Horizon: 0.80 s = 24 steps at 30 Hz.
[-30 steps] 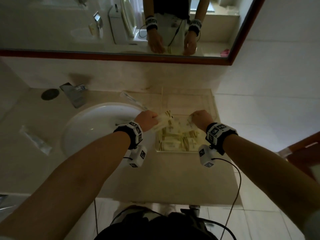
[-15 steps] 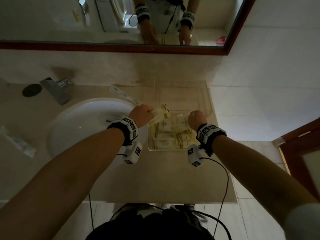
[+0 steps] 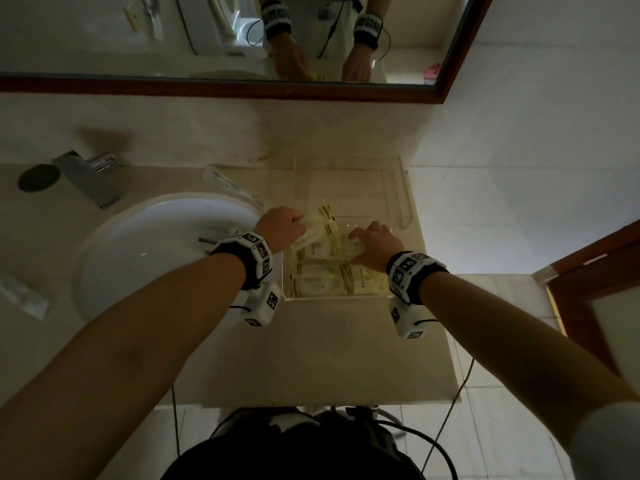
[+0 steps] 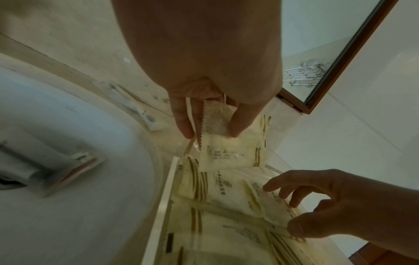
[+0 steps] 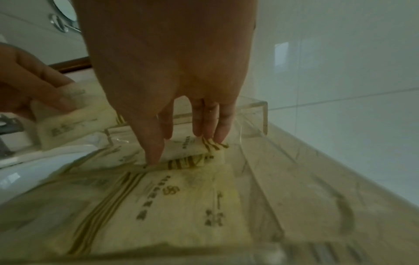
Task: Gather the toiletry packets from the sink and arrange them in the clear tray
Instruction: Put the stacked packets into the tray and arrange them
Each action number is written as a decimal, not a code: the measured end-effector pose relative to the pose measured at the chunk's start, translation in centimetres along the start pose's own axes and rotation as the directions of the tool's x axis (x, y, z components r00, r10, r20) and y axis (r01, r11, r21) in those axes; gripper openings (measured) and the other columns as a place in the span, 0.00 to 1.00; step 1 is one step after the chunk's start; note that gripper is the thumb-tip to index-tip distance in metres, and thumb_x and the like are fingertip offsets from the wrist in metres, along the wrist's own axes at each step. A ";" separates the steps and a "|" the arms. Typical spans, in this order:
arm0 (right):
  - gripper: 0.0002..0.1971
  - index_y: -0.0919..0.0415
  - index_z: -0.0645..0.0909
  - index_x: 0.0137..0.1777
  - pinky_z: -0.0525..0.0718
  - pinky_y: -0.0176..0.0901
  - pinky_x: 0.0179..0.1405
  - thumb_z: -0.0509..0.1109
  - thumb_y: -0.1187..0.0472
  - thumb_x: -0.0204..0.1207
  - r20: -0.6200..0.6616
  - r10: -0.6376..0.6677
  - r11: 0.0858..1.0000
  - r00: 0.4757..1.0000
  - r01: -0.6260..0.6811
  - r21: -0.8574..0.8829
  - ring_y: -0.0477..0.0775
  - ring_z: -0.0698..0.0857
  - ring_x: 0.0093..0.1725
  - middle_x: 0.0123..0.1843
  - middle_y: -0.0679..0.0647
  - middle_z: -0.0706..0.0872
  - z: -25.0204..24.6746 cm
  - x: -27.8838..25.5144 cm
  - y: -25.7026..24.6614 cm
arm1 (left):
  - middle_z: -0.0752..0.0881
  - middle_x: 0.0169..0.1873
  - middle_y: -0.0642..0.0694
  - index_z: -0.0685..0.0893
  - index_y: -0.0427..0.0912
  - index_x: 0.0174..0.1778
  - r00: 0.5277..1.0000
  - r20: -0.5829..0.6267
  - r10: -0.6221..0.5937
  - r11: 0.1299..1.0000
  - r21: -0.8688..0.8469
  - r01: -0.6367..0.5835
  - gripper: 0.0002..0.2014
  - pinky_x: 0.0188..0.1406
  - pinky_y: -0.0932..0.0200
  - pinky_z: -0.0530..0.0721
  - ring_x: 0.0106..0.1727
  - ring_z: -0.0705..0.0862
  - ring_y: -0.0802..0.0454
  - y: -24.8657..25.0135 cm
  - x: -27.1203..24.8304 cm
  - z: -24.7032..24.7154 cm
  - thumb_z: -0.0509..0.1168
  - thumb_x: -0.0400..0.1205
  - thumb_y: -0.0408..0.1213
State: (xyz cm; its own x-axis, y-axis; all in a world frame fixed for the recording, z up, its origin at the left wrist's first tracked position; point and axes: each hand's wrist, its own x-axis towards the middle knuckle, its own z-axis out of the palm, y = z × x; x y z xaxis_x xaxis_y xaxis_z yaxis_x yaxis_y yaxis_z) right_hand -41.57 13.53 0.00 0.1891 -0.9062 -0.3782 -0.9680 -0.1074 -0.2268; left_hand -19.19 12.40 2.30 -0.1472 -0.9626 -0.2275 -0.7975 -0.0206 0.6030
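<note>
Two hands work over the tray [image 3: 403, 202]. Half a second ago the right hand [image 3: 375, 244] was curled above the packets [image 3: 332, 278] in the tray; now its fingers [image 5: 209, 120] are spread and straight, the tips pressing a small packet [image 5: 192, 148] that lies flat at the far end of the pile, long axis across the tray. The left hand [image 3: 282, 228] has barely moved. It pinches a packet [image 4: 229, 148] between thumb and fingers by its serrated end, above the tray's left edge beside the sink [image 3: 156, 244]; that packet's long axis runs from the hand toward the far right, striped end leading. The packets in the tray lie flat in rows, stripes running front to back.
</note>
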 end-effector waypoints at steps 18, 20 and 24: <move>0.23 0.44 0.70 0.75 0.79 0.55 0.60 0.61 0.52 0.80 -0.060 -0.136 0.985 0.989 0.128 -0.116 0.61 0.68 0.71 0.69 0.58 0.70 1.3 0.6 -0.5 | 0.76 0.26 0.47 0.78 0.44 0.33 0.995 0.017 -0.095 0.995 -0.022 0.095 0.08 0.35 0.58 0.73 0.32 0.76 0.47 -0.8 -1.2 -0.4 0.62 0.79 0.37; 0.23 0.44 0.70 0.75 0.79 0.55 0.60 0.63 0.51 0.79 -0.042 -0.136 0.984 0.990 0.130 -0.121 0.61 0.67 0.71 0.70 0.58 0.70 1.3 0.6 -0.4 | 0.77 0.26 0.47 0.77 0.47 0.31 0.995 0.022 -0.093 0.995 -0.026 0.094 0.10 0.35 0.58 0.74 0.32 0.77 0.47 -0.5 -1.1 -0.4 0.63 0.79 0.36; 0.26 0.45 0.70 0.76 0.78 0.57 0.66 0.66 0.48 0.77 -0.002 -0.118 0.989 0.993 0.117 -0.092 0.61 0.68 0.73 0.72 0.58 0.69 0.5 0.6 -0.6 | 0.75 0.27 0.46 0.79 0.42 0.34 0.997 0.041 -0.067 0.997 -0.025 0.068 0.06 0.34 0.59 0.72 0.33 0.75 0.48 0.3 -1.4 -0.4 0.64 0.78 0.34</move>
State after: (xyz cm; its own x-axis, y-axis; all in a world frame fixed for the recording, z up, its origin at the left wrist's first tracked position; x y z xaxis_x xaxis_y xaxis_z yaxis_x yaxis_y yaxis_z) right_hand -40.79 13.31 -0.57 0.3014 -0.8880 -0.3473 -0.9503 -0.2497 -0.1862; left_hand -18.98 13.60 3.04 -0.1171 -0.9473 -0.2982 -0.7905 -0.0929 0.6053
